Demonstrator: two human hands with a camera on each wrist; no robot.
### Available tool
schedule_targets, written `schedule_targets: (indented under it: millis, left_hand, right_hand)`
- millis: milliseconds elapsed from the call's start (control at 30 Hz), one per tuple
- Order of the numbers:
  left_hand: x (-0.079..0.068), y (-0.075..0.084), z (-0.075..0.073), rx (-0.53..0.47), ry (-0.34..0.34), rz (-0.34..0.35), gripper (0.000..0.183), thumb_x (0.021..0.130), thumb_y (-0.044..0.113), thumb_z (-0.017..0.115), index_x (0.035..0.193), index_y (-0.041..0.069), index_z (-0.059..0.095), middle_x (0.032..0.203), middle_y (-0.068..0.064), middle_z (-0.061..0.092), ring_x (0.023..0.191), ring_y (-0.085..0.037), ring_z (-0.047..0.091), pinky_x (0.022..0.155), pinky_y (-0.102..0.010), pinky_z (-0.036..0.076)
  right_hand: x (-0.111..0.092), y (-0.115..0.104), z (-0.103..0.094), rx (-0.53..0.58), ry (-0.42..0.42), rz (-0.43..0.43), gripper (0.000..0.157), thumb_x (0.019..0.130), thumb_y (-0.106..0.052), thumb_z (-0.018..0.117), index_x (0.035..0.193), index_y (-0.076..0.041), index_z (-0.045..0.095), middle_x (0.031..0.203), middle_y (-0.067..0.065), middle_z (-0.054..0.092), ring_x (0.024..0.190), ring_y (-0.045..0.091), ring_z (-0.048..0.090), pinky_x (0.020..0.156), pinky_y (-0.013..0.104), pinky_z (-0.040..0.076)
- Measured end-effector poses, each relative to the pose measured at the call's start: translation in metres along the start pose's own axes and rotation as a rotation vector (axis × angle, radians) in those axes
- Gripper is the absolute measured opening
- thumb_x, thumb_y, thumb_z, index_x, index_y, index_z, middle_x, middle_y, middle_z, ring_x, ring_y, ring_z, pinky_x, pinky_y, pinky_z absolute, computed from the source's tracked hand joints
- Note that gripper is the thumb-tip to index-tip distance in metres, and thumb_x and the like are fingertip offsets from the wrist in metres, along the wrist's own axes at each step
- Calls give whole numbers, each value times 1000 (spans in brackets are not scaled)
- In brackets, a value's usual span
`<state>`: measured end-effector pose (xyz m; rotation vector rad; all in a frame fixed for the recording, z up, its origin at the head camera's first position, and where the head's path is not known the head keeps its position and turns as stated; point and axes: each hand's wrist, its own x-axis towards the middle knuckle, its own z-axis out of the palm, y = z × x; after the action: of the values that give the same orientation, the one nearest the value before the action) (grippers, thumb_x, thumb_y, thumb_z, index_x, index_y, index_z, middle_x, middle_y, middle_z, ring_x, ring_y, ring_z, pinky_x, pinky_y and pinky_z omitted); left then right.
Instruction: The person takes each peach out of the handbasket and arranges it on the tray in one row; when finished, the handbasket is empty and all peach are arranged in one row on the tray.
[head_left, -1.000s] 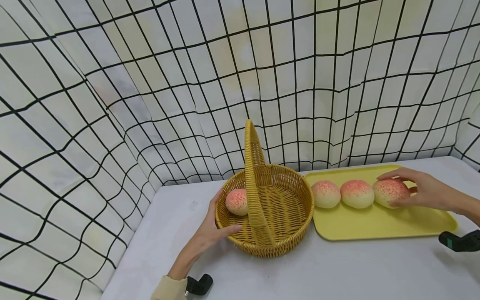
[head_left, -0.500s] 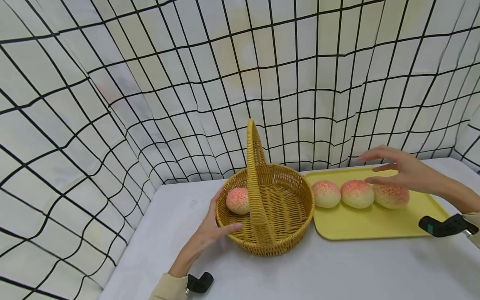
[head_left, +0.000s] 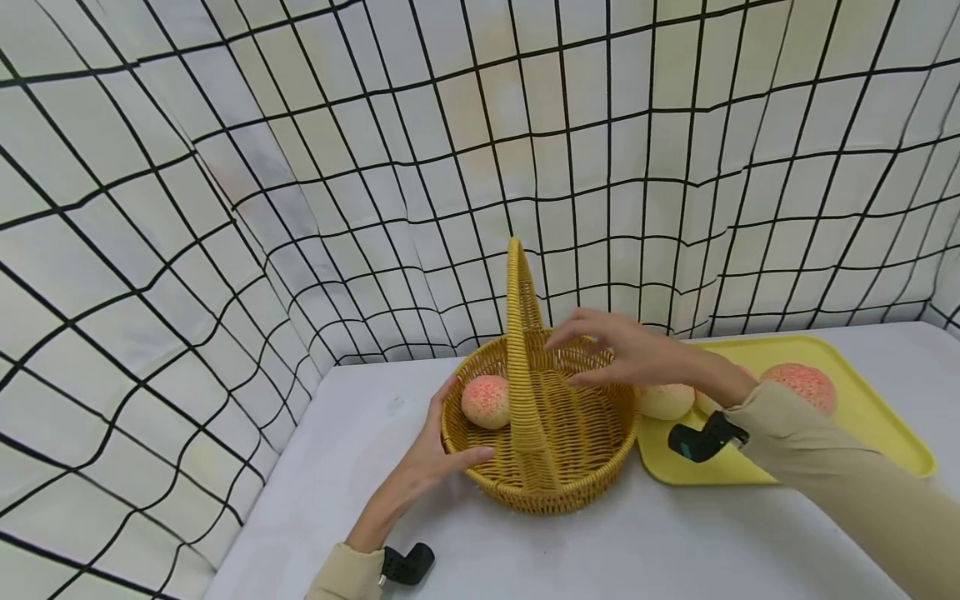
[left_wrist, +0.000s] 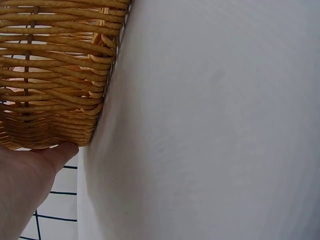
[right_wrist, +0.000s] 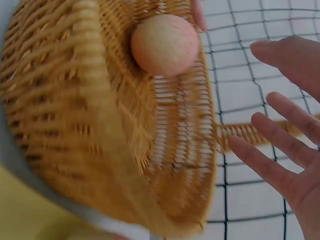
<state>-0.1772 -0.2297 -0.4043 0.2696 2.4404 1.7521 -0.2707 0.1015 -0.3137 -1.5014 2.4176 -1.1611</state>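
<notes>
My left hand (head_left: 427, 454) holds the left side of a yellow-brown wicker basket (head_left: 547, 500), thumb over the rim and fingers along the outer wall. In the left wrist view its fingers touch the woven wall (left_wrist: 55, 95) near the bottom. One pink-and-cream peach (head_left: 485, 402) lies inside at the left, partly behind the tall handle. Over the basket's right half hovers my right hand (head_left: 626, 350), fingers spread and holding nothing. The right wrist view also shows that hand (right_wrist: 295, 150) apart from the basket and the peach (right_wrist: 165, 46) in it.
A yellow tray (head_left: 885, 433) stands right of the basket. Peaches lie on it: one peach (head_left: 802, 387) shows at the right, others are partly hidden by my right arm. Behind the white table (head_left: 600, 550) rises a white wall with a black grid (head_left: 585, 158).
My right hand has let go of the rightmost peach on the tray, lifted, and moved left over the basket. My left hand stays on the basket. The view has shifted slightly.
</notes>
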Motion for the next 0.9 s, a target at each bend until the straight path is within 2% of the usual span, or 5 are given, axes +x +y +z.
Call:
schedule_targets:
  millis: [100,300,467,767,900]
  left_hand:
    - [0,0,2,-6,-9,4,120,84,34,88,169,26,2,172,-15,15,157,-38,21,123,-59,23]
    - [-1,0,3,-23,-28,12,120,85,32,88,169,25,2,172,-15,16,155,-36,26,123,-57,25]
    - [-4,1,1,3,-4,-6,120,84,35,88,169,27,3,173,-14,15,156,-37,23,123,-60,23]
    - [-3,0,-1,23,3,-26,121,84,37,88,169,27,2,173,-16,14,157,-38,22,123,-61,23]
    - [-3,0,-1,28,3,-18,122,83,39,88,169,26,2,173,-15,13,158,-38,19,123,-61,21]
  right_hand:
    - [17,2,16,10,-48,-16,42,91,-7,81,130,-5,67,132,11,61,126,34,57,96,49,58]
    - [42,2,40,-5,-141,-3,43,93,-12,81,133,-3,67,136,13,61,128,32,57,99,45,56]
    - [57,-5,43,-36,-211,7,50,94,-15,81,139,0,63,142,16,61,134,32,55,107,43,51]
    - [81,-4,50,-51,-246,-71,35,103,-9,66,137,3,65,139,19,64,132,35,58,107,40,50]
    - [88,-1,58,-61,-259,-71,43,99,-9,72,139,1,63,144,19,59,136,35,53,110,42,47]
